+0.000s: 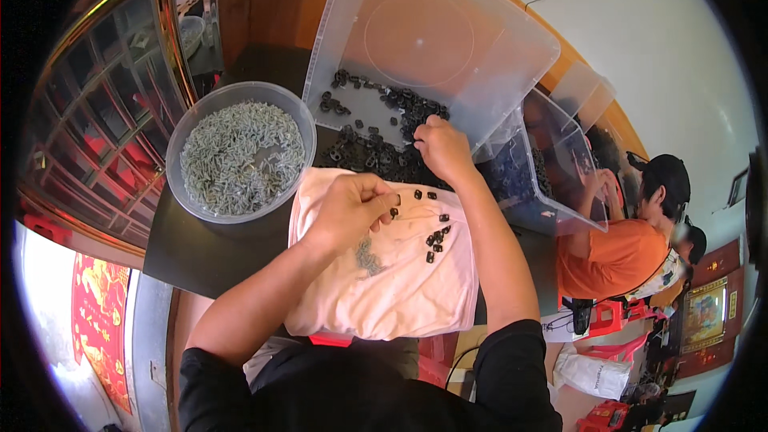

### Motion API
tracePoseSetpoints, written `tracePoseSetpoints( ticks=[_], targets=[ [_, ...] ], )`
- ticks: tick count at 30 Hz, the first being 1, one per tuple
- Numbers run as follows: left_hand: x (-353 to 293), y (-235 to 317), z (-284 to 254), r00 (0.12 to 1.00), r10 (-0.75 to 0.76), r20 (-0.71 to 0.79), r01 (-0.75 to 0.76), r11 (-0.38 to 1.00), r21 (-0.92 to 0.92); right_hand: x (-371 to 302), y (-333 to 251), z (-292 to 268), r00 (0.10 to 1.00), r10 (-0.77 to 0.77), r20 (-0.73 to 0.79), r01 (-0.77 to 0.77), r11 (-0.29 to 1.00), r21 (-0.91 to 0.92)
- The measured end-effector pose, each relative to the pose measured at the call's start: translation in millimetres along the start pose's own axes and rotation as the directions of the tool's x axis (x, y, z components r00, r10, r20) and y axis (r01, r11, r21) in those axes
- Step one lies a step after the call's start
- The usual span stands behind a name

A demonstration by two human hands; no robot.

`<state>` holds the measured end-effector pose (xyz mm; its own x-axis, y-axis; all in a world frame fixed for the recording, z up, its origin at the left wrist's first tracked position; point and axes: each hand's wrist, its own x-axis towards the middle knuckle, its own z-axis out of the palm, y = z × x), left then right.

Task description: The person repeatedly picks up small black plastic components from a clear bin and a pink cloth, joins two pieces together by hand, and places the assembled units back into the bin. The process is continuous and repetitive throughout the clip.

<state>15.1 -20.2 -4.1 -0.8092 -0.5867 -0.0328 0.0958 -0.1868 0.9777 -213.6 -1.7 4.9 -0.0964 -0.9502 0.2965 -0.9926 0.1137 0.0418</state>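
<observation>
A peach-coloured cloth [344,304] lies in front of me, bearing a small heap of grey screws [368,260] and several loose black plastic parts [436,238]. My left hand [350,210] is above the cloth, thumb and fingers pinched on a small black part [394,213]. Farther off, my right hand [444,148] reaches to the big heap of black parts [416,112] at the clear plastic bin [420,36]. Its fingers are closed at the heap's edge; whatever they pinch is hidden.
A round clear tub [308,132] full of grey screws stands left on the dark table [188,252]. Another clear bin [568,140] is to the right, where a person in an orange shirt [612,252] works. Red stools [612,316] stand beyond.
</observation>
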Motion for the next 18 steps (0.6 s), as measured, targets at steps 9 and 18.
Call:
tracePoseSetpoints(
  ticks=[9, 18],
  targets=[
    [4, 0, -5, 0.999, 0.011, -0.041, -0.008, 0.998, 0.064, 10, 11, 3, 0.992, 0.06, 0.109, -0.072, 0.991, 0.11],
    [1, -21, 0, 0.874, 0.454, 0.171, -0.475, 0.728, 0.495, -4, -3, -10, 0.937, 0.155, -0.312, -0.093, 0.975, 0.203]
  ],
)
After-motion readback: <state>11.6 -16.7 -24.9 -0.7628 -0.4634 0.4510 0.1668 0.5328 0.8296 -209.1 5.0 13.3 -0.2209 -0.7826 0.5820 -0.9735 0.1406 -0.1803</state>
